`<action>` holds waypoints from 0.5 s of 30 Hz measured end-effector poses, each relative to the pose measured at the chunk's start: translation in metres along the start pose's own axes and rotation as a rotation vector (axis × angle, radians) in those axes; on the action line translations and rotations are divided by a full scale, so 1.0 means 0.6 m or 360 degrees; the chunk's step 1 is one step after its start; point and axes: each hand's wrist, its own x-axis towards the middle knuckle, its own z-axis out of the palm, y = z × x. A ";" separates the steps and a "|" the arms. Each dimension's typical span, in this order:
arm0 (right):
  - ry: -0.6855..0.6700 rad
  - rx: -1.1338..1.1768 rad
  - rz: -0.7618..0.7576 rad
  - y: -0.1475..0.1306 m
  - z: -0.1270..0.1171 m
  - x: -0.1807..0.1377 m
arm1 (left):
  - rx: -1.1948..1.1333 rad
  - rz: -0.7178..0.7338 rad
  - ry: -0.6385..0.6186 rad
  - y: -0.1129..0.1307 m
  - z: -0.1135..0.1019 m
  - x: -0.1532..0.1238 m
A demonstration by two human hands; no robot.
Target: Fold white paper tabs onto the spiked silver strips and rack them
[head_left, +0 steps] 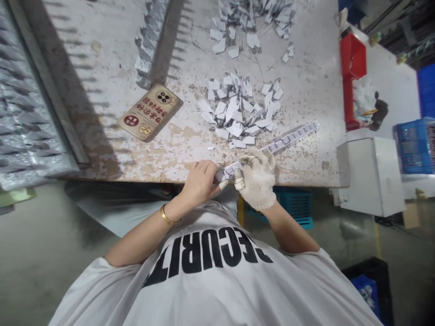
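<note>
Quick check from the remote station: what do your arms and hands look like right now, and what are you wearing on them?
Your left hand is bare, with a gold bangle at the wrist. Your right hand wears a soiled white knit work glove. Both forearms are bare below the short sleeves of a white T-shirt printed with large black block letters.

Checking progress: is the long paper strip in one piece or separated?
One piece: the paper strip runs unbroken from the gloved right hand across the table.

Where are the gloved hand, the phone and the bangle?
Gloved hand (256, 179): head view, back of the glove.
Phone (150, 113): head view, middle of its case.
Bangle (166, 215): head view, its outer band.
</note>
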 end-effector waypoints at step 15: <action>-0.0407 0.0311 -0.0060 0.013 0.006 0.034 | -0.0017 0.0002 -0.0031 -0.003 0.004 0.005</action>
